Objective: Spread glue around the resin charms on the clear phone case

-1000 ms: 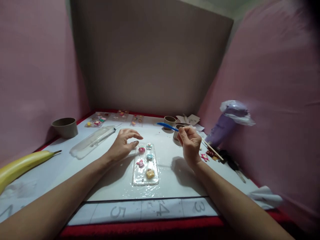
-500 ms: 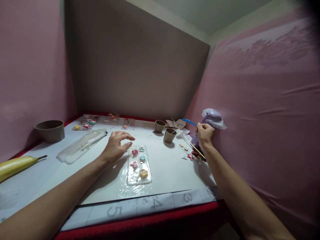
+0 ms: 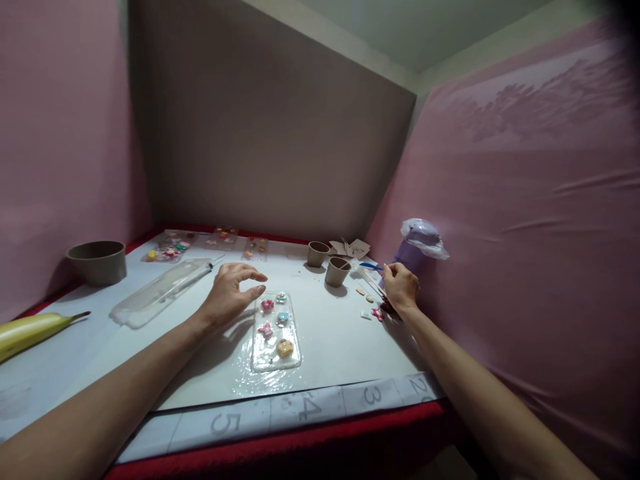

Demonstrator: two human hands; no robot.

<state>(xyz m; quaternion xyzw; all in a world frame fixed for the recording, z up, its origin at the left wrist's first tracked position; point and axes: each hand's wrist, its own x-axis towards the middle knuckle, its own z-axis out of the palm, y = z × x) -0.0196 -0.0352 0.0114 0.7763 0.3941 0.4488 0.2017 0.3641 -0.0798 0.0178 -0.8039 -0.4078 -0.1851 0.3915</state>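
A clear phone case (image 3: 276,333) with several small charms, pink, blue and yellow, lies flat on the white sheet. My left hand (image 3: 239,288) is beside its upper left corner, thumb and fingers apart, holding nothing. My right hand (image 3: 400,287) pinches a thin blue stick (image 3: 371,266), whose free end points left toward a small grey-brown cup (image 3: 337,272). Below and left of that hand lie loose charms, among them a pink one (image 3: 378,314) and a pale one (image 3: 366,315).
Behind the first cup stands another small cup (image 3: 318,254). A purple bottle with plastic wrap (image 3: 421,239) is at the right. Leftward are a clear tray (image 3: 160,293), a bowl (image 3: 97,263) and a banana (image 3: 37,331). Bagged charms (image 3: 170,247) lie at the back left.
My right hand has moved left and slightly down with the blue stick, away from the purple bottle. My left hand has kept its pose near the case.
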